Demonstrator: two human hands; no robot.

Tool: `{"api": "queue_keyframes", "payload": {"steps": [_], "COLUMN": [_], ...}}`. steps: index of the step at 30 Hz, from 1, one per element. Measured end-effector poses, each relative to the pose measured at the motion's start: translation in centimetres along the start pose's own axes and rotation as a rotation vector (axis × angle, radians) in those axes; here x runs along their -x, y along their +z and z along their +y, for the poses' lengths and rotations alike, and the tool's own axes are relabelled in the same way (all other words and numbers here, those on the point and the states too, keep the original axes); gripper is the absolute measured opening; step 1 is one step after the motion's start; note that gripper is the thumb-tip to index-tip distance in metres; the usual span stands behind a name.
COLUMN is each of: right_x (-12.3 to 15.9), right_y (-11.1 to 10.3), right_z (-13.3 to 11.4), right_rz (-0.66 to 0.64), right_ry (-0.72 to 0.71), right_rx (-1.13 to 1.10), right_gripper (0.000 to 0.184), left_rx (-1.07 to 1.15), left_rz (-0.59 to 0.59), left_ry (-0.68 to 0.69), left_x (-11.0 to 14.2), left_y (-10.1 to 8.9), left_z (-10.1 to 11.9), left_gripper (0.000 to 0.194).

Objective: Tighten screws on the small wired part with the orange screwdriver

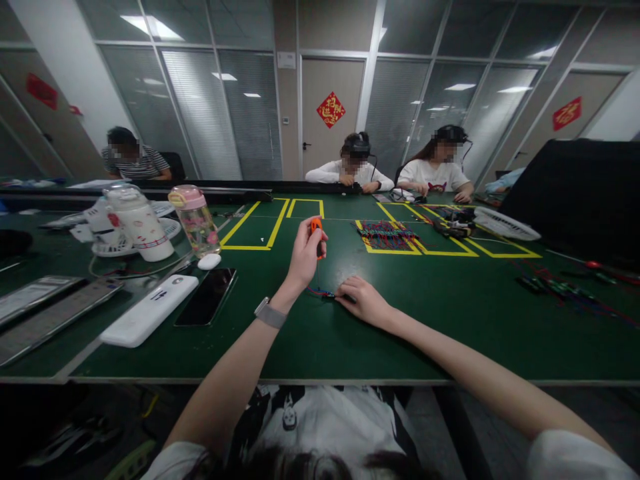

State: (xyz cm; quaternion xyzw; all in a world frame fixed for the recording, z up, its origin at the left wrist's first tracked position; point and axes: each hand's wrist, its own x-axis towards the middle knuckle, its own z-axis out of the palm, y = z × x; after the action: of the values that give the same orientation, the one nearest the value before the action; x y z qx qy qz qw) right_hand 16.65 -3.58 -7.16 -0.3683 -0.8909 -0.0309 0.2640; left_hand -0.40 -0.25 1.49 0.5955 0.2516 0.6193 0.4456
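Observation:
My left hand [306,252] is wrapped round the orange and black handle of a screwdriver [317,229], held upright. Its thin shaft points down at a small connector [327,295] with red and blue wires, lying on the green table [270,347]. The tip seems to meet the connector, though the contact is too small to make out. Low on the table, my right hand [363,300] has its fingertips closed on the connector's right end. A watch with a grey band [270,312] circles my left wrist.
Left of my arm lie a black phone [206,297], a white power bank [150,311] and bottles [193,220]. A bundle of wired connectors [387,232] sits inside yellow tape at right centre; more wired pieces [563,290] lie far right. Several people sit across the table.

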Motion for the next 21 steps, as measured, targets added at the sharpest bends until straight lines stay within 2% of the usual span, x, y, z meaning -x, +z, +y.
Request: {"api": "queue_keyframes", "payload": {"steps": [4,7,21], "right_x": [0.2,0.3,0.0], "right_y": [0.0,0.1,0.6], "right_z": [0.3,0.3,0.4], "right_rz": [0.022,0.033,0.059], "right_ry": [0.057,0.115,0.31], "right_rx": [-0.17,-0.214,-0.388], "right_gripper": [0.006,0.003,0.005], "left_rx": [-0.022,-0.066,-0.139], "left_rz": [-0.06,-0.078,-0.096], "left_ry": [0.073,0.109,0.11], "left_x": [0.2,0.7,1.2], "left_y": [0.3,0.6,1.1], "left_z": [0.0,-0.3,-2.5], "left_gripper": [0.028,0.026,0.03]}}
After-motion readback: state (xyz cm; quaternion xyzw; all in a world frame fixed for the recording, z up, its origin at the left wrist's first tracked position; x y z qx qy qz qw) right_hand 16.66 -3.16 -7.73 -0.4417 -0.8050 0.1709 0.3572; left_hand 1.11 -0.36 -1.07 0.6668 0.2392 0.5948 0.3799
